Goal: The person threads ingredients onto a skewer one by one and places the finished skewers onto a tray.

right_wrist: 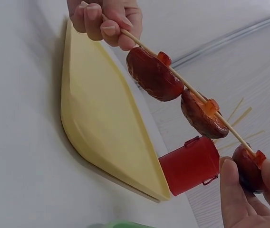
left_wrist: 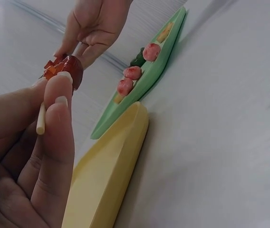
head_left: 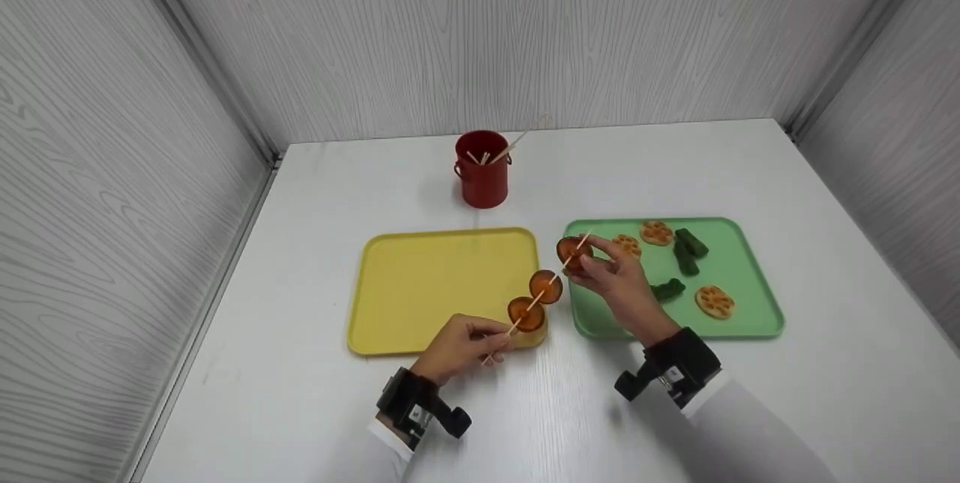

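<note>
Inside the red bucket [head_left: 484, 187] lean sticks [head_left: 503, 154] (left fingers [left_wrist: 59, 137] pinch a skewer [left_wrist: 41, 121], right fingers [right_wrist: 233, 192] its end piece [right_wrist: 248, 171]).

Booth-like workspace: wood-grain panels [head_left: 450, 40] on three sides of a white table [head_left: 277, 280].

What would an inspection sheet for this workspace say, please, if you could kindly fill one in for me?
Surface: white table under both trays.
Job's things: wooden skewer bearing three brown pieces; yellow tray; green tray with pink balls, holed orange slices and green pieces; red bucket holding sticks.
Clutter: nothing seen.
Hands: left hand pinches the skewer's near end; right hand grips the farthest brown piece.
Cables: nothing seen.
Surroundings: pale wood-grain panels at left, back and right.
</note>
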A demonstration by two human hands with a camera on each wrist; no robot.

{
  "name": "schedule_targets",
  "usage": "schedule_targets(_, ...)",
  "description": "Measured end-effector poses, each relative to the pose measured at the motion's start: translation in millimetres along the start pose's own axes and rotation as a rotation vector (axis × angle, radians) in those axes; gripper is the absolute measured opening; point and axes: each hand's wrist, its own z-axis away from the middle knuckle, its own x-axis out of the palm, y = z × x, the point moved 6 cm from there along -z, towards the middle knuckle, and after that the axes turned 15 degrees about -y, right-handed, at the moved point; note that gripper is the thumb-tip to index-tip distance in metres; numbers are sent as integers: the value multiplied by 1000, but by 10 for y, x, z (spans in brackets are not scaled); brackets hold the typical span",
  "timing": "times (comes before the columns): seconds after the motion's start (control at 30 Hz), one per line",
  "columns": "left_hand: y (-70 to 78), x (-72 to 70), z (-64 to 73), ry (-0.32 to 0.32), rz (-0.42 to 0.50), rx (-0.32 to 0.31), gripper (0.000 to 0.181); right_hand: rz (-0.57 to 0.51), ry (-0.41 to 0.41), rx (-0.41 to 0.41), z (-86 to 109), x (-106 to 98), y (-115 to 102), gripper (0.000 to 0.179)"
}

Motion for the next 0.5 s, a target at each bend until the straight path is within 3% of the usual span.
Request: schedule_targets(0.5,5,3,-12,-2,16,-5,28,7,-19,14,38,92,80,45)
